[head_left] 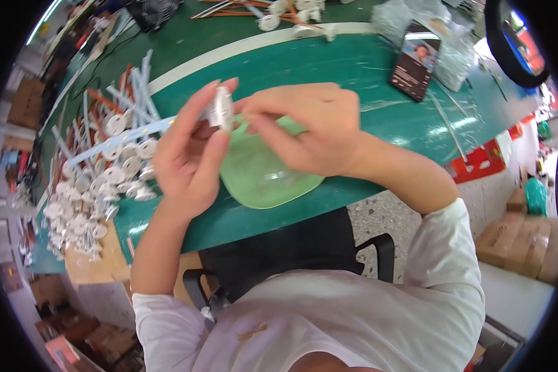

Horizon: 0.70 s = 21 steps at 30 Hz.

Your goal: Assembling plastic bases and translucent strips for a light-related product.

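Note:
My left hand [189, 152] pinches a white round plastic piece [220, 110] between thumb and fingers, above the table. A pale blue strip [121, 139] with yellow marks runs leftward from behind this hand; whether it joins the white piece is hidden. Close on the right is my right hand [307, 124], its thumb and fingertips pressed together beside the piece. What lies in that pinch, if anything, is too small to make out. Beneath both hands sits a light green shallow bowl [260, 195], partly covered by them.
Left of my hands lies a heap of white round pieces [115, 177] with grey and orange strips. More such pieces [291, 15] lie at the far side. A phone [415, 62] leans by clear plastic bags [456, 62] on the green table [347, 65]. A black chair [291, 245] stands at the near edge.

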### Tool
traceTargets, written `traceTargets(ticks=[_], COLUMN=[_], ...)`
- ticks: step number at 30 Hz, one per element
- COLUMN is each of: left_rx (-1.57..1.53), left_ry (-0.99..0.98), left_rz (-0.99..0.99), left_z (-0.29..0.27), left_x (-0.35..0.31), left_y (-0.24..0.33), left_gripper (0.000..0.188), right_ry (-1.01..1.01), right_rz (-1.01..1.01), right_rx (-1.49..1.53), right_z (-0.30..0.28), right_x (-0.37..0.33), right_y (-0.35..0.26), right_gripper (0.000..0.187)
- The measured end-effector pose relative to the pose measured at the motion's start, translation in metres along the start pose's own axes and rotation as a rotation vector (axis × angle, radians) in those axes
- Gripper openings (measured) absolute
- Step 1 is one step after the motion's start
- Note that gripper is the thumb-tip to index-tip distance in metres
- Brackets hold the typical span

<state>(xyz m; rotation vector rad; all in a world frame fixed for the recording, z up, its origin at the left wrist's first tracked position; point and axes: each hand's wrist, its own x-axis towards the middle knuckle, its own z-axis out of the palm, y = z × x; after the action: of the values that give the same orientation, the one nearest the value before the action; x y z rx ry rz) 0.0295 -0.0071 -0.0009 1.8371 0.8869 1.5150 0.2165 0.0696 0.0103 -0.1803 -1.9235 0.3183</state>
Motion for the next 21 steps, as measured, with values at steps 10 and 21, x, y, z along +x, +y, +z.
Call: traceTargets(ticks=[10,21], left_rx=[0.009,0.094], left_ry=[0.015,0.040], left_rz=[-0.001,-0.081], left_z=[0.001,-0.004], left_x=[0.001,-0.009], left_y=[-0.001,-0.006], left_gripper=[0.048,0.049], right_ry=[-0.028,0.064], right_rz=[0.069,-0.057], right_rx=[0.048,0.013], right_z=[0.004,0.015], right_x=[-0.004,-0.008], right_y=[0.001,0.005], right_gripper=[0.014,0.019])
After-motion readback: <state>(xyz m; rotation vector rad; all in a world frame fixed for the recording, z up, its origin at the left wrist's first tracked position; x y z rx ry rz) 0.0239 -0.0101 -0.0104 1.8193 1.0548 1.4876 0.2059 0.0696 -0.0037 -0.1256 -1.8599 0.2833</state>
